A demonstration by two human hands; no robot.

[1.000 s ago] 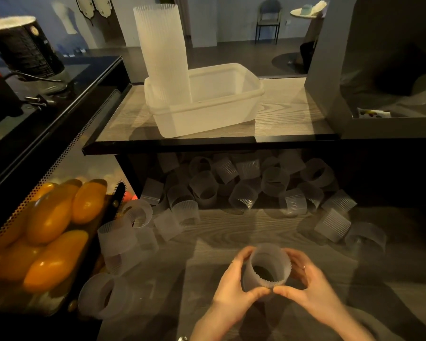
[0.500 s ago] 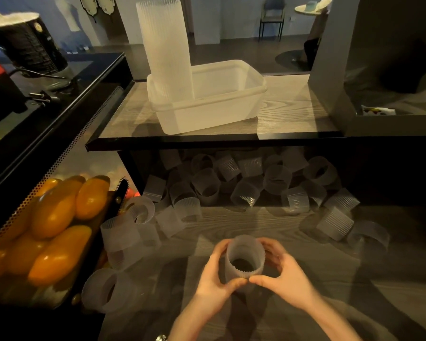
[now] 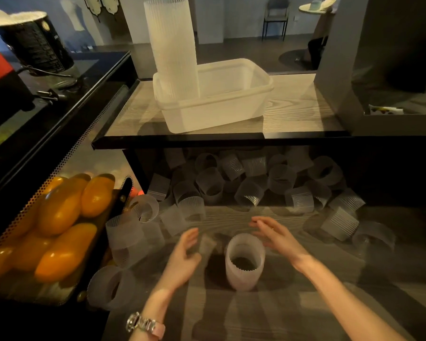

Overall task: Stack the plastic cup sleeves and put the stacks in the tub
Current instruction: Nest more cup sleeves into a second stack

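A short stack of ribbed translucent cup sleeves (image 3: 245,263) stands upright on the lower wooden counter, near me. My left hand (image 3: 183,257) hovers just left of it, fingers spread, holding nothing. My right hand (image 3: 277,233) is above and right of it, also open and apart from it. Several loose sleeves (image 3: 250,191) lie scattered under the shelf and to the left. A white plastic tub (image 3: 231,104) sits on the upper shelf, with a tall stack of sleeves (image 3: 171,48) standing in its left end.
A perforated tray of orange-yellow fruit (image 3: 59,217) sits at the left. Behind it a black counter (image 3: 67,99) carries a dark canister (image 3: 32,43) and a cable. A grey box (image 3: 389,70) fills the shelf's right end. The shelf's dark front edge (image 3: 219,141) overhangs the loose sleeves.
Both hands have let go of the sleeve stack, which now stands on the counter. The hands have opened and moved apart to either side.
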